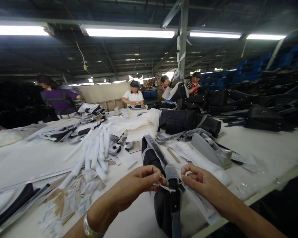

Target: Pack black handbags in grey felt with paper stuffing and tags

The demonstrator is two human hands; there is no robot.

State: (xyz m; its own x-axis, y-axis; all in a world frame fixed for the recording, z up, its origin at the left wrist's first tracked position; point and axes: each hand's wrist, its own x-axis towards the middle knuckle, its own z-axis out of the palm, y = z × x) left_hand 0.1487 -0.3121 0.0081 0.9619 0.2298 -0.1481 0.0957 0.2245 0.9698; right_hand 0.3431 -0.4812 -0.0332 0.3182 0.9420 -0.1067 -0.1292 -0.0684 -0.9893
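Note:
A black bag (162,208) lies on the table right in front of me. Its strap (173,191) runs along it, and clear plastic wrap (172,172) covers part of the strap. My left hand (142,180) is at the strap's left side, thumb and fingers pinched on a thin pale string (168,189). On the other side, my right hand (197,178) is also closed in a pinch, and a thin light piece, seemingly the same string, shows by its fingertips. The strap partly hides the string between the hands.
White rolled tubes (96,152) and a heap of strings and tags (72,201) lie left. A grey tape dispenser (208,148) stands right, with another black bag (177,120) behind. Stacked black bags (265,117) fill the far right. Several co-workers (133,96) are across the table.

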